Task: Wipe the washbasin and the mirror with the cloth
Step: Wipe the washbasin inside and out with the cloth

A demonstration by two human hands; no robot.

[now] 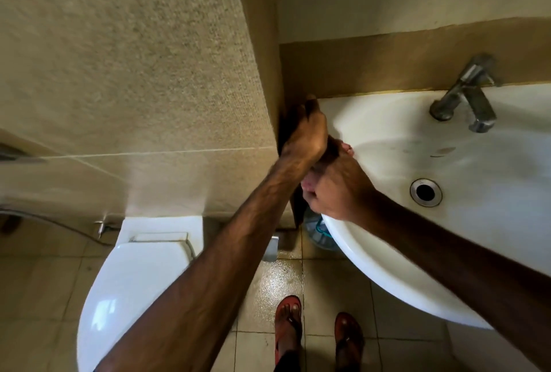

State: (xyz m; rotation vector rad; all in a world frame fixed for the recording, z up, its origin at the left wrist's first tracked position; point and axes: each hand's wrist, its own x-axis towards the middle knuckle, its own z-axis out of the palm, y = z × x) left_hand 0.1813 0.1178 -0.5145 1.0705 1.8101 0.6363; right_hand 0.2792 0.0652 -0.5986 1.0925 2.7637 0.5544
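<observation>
My left hand (304, 133) is at the basin's (387, 267) back left corner, where the rim meets the wall (134, 58). Its fingers are curled tight over a dark brown cloth (286, 130), bunching it against that corner. The cloth looks soft and crumpled, and part of it is wedged in the narrow gap between rim and wall. My right hand (331, 190) sits just below and touches my left wrist. Its fingers are folded in and its thumb points up, gripping the cloth's lower part over the rim's left edge. A brown strip hangs down below it.

The basin is glossy white ceramic, a rounded bowl with a smooth, thick lip. Its inside shows faint smudges and a small brownish mark. The drain (425, 192) is a round metal ring around a dark hole. The tap (465, 94) is dull chrome, a chunky lever body with an angled spout, standing at the back ledge.

The wall to the left is beige with a rough, grainy, speckled face. Below it stands the toilet (131, 291) with its shiny white oval lid down. The floor (277, 279) is pale square tile, wet and glistening near the basin. My feet are in reddish-brown sandals (287, 327).
</observation>
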